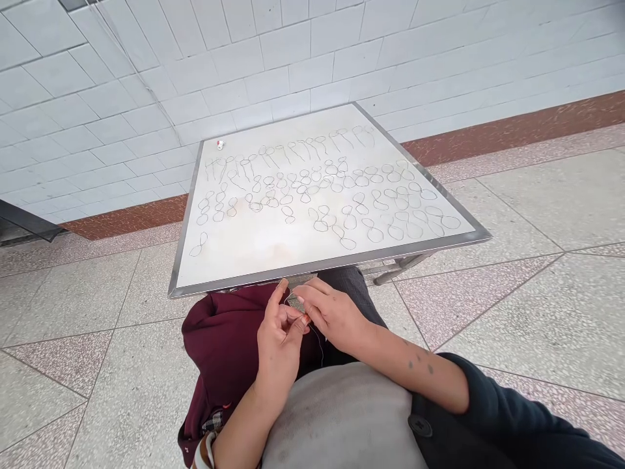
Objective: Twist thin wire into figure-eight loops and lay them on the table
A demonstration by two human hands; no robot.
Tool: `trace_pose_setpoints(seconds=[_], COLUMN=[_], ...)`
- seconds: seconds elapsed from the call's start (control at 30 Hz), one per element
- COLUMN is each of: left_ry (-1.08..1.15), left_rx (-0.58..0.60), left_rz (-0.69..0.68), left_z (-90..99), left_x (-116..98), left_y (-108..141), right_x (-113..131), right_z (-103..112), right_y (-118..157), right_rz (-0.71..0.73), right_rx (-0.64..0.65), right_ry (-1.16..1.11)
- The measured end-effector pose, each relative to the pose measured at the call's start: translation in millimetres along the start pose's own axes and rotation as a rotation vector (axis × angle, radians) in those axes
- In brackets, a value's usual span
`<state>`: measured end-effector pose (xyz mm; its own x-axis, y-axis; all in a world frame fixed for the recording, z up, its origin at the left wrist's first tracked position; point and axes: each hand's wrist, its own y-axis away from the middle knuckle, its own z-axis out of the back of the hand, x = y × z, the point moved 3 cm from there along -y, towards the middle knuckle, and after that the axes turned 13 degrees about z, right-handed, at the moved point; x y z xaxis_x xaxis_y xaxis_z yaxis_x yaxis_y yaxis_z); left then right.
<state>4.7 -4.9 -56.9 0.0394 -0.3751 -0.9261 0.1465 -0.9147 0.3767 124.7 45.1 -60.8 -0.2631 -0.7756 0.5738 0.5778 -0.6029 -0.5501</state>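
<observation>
In my lap, just short of the near edge of the surface (234, 257), my two hands work close together, seen from my head. My left hand (279, 342) has its index finger raised, while the thumb and another finger pinch narrowly on a thin strand (320, 343). A small orange bit (306, 318) shows at those fingertips, too covered for me to make out. My right hand (344, 322) is curled, thumb and index close together on the same strand; its other fingers are mostly hidden behind. The strand bends up between my hands and hangs below them, its lower end getting lost against my dark clothes. I cannot tell whether it is thread or wire.

On the surface lie rows of thin loops, many like a figure eight, longer ones at the back; the farthest are faint and run together. A tiny white and red thing (221, 145) sits in the far left corner, too small to name. Dark red cloth (219, 332) lies beside my left forearm, partly covered by it. My right sleeve (517, 404) is cut off by the picture's edge.
</observation>
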Motion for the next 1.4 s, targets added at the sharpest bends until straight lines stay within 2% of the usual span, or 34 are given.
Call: trace_pose_setpoints(seconds=[0.13,0.4,0.83,0.97,1.1,1.3,1.4], left_ry=[0.014,0.025,-0.059,-0.029,0.065,0.155,0.165], left_rx=[0.015,0.025,0.035,-0.007,-0.069,-0.180,-0.221], left_rz=[0.005,-0.006,-0.023,-0.020,-0.062,-0.123,-0.155], left_z=[-0.9,-1.8,-3.7,-1.2,6.7,19.2,26.0], left_x=[0.5,1.1,6.4,0.1,-10.4,-19.6,-22.1], left_y=[0.9,1.8,3.6,3.6,4.1,5.3,4.4], right_x=[3.0,3.3,-1.2,-1.8,-2.0,6.5,9.0], right_z=[2.8,5.5,-1.3,2.7,-2.4,-17.5,-19.5], right_y=[-0.2,-0.3,3.8,3.8,10.6,17.3,17.0], right_rz=[0.007,-0.030,-0.118,-0.172,-0.272,-0.226,-0.182], right_rx=[0.023,-0.056,-0.070,-0.059,0.032,0.110,0.159], right_ry=[-0.031,-0.123,-0.054,-0.286,-0.547,-0.628,-0.558])
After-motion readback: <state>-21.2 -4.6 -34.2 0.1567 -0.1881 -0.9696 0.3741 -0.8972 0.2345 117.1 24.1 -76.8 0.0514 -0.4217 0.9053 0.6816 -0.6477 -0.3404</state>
